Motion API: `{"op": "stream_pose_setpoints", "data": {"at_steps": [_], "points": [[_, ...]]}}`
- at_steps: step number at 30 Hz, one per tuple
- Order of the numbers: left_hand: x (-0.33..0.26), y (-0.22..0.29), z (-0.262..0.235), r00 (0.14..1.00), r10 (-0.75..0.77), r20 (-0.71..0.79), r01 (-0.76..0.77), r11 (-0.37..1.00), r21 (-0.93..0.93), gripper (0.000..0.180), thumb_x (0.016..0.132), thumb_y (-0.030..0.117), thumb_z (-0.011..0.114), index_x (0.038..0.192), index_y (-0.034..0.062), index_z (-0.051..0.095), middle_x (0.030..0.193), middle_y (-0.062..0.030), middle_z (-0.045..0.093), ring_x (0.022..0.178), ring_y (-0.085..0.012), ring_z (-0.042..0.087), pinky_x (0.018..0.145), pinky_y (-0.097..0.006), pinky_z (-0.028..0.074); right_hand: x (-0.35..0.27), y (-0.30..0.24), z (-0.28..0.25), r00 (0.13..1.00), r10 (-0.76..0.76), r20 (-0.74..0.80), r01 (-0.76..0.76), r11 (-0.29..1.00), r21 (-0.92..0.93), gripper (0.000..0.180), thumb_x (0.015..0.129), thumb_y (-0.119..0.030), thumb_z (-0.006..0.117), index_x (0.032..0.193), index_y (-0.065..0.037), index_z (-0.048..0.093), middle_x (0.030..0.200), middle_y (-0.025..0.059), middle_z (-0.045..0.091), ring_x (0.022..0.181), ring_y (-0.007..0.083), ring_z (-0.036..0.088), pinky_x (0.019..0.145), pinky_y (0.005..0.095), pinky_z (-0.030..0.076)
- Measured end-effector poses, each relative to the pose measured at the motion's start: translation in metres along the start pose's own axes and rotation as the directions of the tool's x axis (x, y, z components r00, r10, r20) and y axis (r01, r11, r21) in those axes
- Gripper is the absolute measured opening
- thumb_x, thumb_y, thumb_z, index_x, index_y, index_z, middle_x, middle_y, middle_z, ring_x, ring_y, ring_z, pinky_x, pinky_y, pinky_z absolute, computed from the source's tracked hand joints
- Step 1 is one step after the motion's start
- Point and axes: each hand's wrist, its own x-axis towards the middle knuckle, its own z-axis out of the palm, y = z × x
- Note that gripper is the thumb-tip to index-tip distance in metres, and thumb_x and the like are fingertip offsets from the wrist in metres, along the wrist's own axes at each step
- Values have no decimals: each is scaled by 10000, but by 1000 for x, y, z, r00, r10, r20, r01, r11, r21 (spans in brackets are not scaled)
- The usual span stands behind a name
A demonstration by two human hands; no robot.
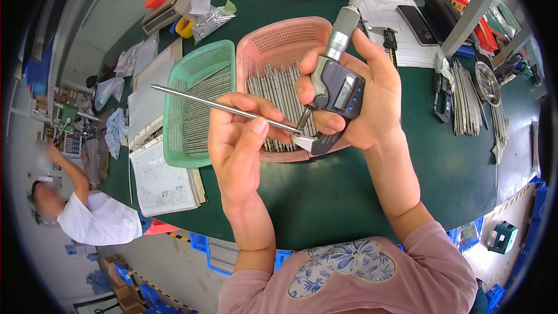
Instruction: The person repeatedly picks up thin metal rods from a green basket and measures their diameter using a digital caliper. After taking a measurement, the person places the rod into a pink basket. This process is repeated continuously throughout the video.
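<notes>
My left hand [241, 134] is closed on a long thin metal rod [195, 98], which slants down from upper left to the right. Its right end sits at the jaws of a digital micrometer [337, 88], between spindle and anvil; whether both faces touch it I cannot tell. The micrometer is gripped in my right hand [372, 87], thumb and fingers around its frame and barrel, display facing up. Behind my hands stands a pink perforated basket [285, 29] with many metal rods [273, 90]. Left of it, a green basket [173, 134] holds more thin rods.
Papers [163, 180] lie left of the baskets. At the back left are a scale [171, 9] and a bag of metal parts [212, 22]. To the right are a phone [417, 25], calipers [443, 99] and bundled rods [465, 102]. Another person [96, 218] is at far left.
</notes>
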Motion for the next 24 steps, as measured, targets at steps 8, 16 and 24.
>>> {"op": "stream_pose_setpoints", "data": {"at_steps": [8,16,24], "points": [[7,-8,6,1000,-8,13,8,1000,-6,188,836,21,463,1013,5,402,878,-148,542,713,-188,583,602,-265,518,4,-7,-9,1000,-14,-18,13,997,-76,592,847,-552,317,836,-3,537,648,160,548,335,139,376,298,215,312],[2,-13,-9,997,-59,-50,52,990,-129,246,795,38,556,1015,56,446,874,-81,554,744,-145,576,624,-269,510,3,4,11,971,-16,-240,2,998,-61,569,831,-576,304,890,-55,525,613,82,540,286,133,277,299,230,212],[-1,-21,-3,1000,-8,-8,7,992,-129,331,740,-41,589,980,66,387,846,-52,496,680,-92,547,566,-206,472,-3,13,-1,991,-127,-33,116,966,-232,477,881,-498,357,887,-49,517,664,69,497,312,104,322,270,197,255]]}}
